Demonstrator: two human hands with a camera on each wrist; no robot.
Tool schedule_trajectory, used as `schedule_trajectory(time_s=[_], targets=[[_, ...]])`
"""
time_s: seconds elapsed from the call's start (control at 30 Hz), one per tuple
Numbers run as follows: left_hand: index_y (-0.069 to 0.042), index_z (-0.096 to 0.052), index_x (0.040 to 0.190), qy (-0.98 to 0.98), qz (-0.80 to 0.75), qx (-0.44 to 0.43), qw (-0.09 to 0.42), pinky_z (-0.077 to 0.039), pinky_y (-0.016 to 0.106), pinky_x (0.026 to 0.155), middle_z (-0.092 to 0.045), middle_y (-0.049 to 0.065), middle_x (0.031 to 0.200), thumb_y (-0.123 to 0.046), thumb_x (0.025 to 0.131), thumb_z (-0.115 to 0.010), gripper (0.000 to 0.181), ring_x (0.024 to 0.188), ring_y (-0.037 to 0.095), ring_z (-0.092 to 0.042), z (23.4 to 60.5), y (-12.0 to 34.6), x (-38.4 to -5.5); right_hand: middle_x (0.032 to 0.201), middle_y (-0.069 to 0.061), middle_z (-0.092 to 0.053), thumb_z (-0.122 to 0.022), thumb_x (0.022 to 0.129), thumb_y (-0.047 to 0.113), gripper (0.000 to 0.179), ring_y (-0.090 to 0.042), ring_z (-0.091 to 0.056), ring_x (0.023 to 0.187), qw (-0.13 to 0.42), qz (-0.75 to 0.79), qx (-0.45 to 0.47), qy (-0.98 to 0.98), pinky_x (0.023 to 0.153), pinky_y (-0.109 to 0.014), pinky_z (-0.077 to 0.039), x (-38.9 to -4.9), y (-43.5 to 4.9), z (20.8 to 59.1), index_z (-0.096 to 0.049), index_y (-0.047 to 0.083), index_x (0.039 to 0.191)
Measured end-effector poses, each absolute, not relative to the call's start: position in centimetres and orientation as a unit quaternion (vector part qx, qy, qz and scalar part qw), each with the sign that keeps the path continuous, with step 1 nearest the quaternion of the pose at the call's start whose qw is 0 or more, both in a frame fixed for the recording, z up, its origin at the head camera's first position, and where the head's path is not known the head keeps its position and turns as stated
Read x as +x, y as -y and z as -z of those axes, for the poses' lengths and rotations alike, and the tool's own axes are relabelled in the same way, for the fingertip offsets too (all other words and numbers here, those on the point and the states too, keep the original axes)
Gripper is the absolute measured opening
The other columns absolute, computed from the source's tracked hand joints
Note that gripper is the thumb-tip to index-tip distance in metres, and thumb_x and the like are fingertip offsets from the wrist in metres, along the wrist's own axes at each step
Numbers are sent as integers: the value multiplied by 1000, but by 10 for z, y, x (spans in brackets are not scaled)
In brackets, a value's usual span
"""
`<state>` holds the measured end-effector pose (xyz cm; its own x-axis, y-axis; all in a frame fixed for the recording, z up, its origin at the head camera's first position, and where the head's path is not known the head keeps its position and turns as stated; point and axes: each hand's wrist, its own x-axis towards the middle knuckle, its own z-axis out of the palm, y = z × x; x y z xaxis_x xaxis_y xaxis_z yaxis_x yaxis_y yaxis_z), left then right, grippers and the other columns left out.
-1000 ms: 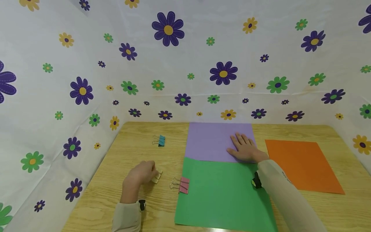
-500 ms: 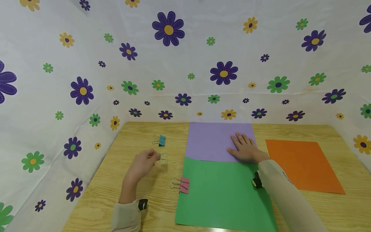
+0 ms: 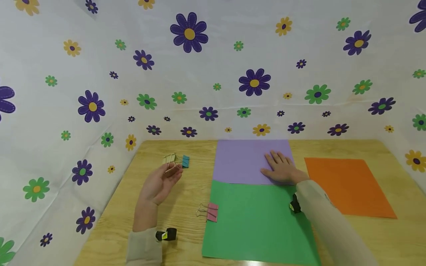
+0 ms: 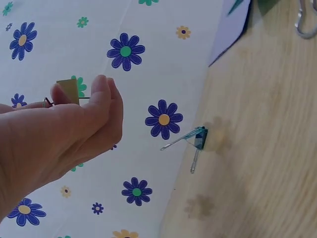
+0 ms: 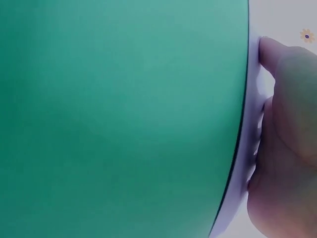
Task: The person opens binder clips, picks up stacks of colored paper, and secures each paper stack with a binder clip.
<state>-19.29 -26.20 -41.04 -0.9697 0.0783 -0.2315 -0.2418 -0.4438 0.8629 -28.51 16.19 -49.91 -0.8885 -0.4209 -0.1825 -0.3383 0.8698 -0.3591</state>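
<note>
My left hand (image 3: 159,184) is raised above the table's left side, palm turned partly up, and pinches a yellow binder clip (image 3: 170,159). In the left wrist view the clip's yellow body (image 4: 69,89) shows between thumb and fingers, its far side hidden. My right hand (image 3: 281,170) rests flat on a purple sheet (image 3: 241,159) with its fingers spread. In front lies a green sheet (image 3: 256,225), its far edge over the purple one. A pink binder clip (image 3: 212,212) sits at the green sheet's left edge.
A blue binder clip (image 3: 185,161) stands on the wooden table (image 3: 186,199) just beyond my left hand. An orange sheet (image 3: 349,186) lies to the right of my right arm. A white flowered cloth (image 3: 213,66) rises behind the table and along its sides.
My left hand has lifted the yellow binder clip off the table, carried it away from me and turned palm up. The right hand has stayed flat on the purple sheet.
</note>
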Motion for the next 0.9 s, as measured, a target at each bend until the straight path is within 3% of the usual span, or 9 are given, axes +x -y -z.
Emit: schedule_trajectory(time_s=[0.27,0.43,0.67,0.9], targets=[[-2,-43,124,-548,-829,-74,90,-43,31,104,-50,13,126,-17,110,-33,23,117,23,-51,396,253,-191,163,-26,-6,-44,102,44,75,-49,-3,148,147,175,-202,-952,117,-64,-4,-286,-161,485,-16,2,157],[-6,-46,117,-539,-837,-68,68,-43,31,102,-54,10,120,-21,109,-37,19,113,23,-52,388,241,-192,160,-30,-14,-51,99,31,69,-53,-11,145,148,197,-210,-946,116,-65,-11,-289,-163,474,-25,-1,154],[-4,-46,117,-547,-831,-76,63,-45,33,98,-57,10,116,-20,109,-36,20,110,24,-54,388,232,-193,156,-33,-21,-57,96,10,60,-57,-18,142,166,225,-205,-938,114,-67,-15,-294,-161,461,-35,-1,150],[-6,-48,113,-551,-830,-65,63,-46,34,99,-59,10,114,-22,108,-38,19,110,25,-55,388,234,-196,146,-36,-34,-69,86,4,58,-55,-31,134,154,267,-170,-936,111,-63,-27,-302,-161,453,-50,-4,140]])
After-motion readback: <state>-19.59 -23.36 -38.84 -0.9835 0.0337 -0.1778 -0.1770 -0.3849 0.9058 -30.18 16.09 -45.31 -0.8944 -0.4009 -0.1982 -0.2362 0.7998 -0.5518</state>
